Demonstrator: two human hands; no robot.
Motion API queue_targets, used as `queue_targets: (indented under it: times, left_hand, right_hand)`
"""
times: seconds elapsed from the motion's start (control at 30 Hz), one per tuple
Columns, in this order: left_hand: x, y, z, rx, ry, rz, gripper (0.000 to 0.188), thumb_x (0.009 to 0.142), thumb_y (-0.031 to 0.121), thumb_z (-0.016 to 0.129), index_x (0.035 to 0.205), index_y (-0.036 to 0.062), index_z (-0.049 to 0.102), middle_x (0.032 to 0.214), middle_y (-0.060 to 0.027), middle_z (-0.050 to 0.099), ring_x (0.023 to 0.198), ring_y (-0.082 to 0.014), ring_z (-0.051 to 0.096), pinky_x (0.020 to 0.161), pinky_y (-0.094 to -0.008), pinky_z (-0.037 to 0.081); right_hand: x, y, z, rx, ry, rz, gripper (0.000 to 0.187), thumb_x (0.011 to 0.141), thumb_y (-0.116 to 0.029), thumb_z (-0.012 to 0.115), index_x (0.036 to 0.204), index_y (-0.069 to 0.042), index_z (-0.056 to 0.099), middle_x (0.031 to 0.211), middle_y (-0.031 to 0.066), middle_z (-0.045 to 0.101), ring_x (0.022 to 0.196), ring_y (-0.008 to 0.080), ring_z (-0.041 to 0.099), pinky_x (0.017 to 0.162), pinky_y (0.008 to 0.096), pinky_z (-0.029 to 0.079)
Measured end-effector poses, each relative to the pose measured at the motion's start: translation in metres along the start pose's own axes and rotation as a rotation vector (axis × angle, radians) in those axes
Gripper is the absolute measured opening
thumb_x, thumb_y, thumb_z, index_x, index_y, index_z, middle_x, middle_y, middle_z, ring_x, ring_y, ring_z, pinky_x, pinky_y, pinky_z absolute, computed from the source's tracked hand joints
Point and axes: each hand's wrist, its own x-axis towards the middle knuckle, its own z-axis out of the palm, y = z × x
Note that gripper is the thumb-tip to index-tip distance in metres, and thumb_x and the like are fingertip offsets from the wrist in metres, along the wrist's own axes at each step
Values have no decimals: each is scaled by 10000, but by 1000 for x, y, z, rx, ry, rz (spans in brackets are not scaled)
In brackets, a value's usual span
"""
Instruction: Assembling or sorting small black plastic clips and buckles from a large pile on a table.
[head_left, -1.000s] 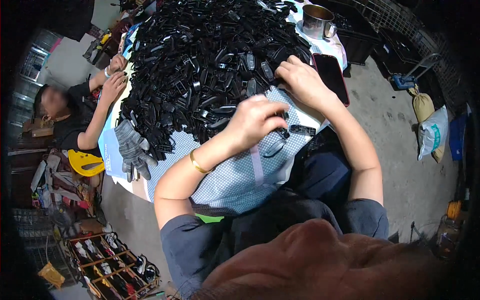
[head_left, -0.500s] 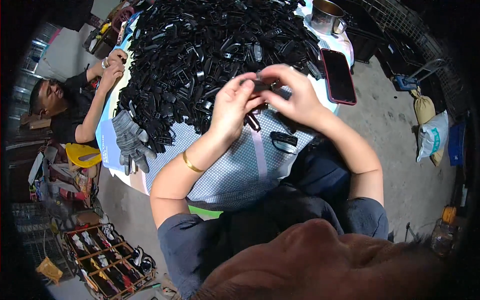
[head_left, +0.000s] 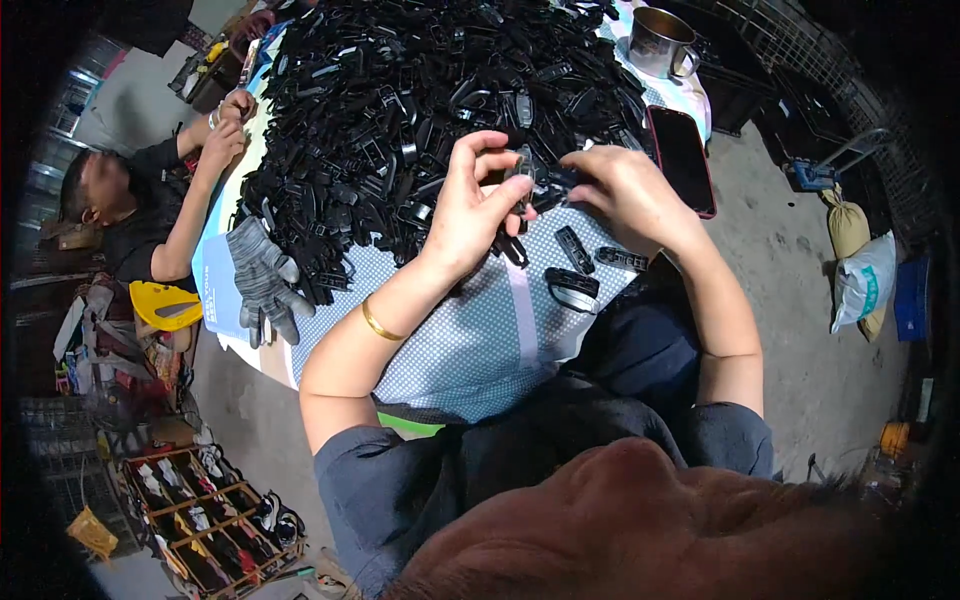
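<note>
Nearest us, three loose black clips (head_left: 585, 268) lie on the dotted cloth (head_left: 470, 340) covering the counter. Above them our left hand (head_left: 470, 215) and right hand (head_left: 625, 195) meet, fingers pinched on one small black plastic part (head_left: 535, 180) (details too small to tell). Beyond spreads the black parts heap (head_left: 420, 100), then a steel mug (head_left: 662, 42).

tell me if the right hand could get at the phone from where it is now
Probably yes: the phone lies uncovered on the cloth just beyond the right hand, nothing between them, though that hand is holding a small black part.
</note>
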Motion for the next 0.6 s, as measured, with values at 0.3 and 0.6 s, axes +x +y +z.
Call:
queue_targets:
  times: [0.3,0.6]
  left_hand:
    - [9,5,-7,-254,-195,-192,411,876,90,523,1251,-42,420,1140,-153,549,948,-201,608,802,-259,512]
    - [6,-2,-7,192,-154,66,257,849,23,530,1093,-51,566,997,-82,564,704,-111,582,633,-197,472]
  right_hand:
    - [-6,-6,4,614,157,124,226,869,-54,495,1061,39,569,890,80,606,703,97,600,623,221,488]
    - [-6,-17,21,1009,157,171,200,881,-40,501,1031,55,592,1003,99,549,688,108,599,565,194,505]
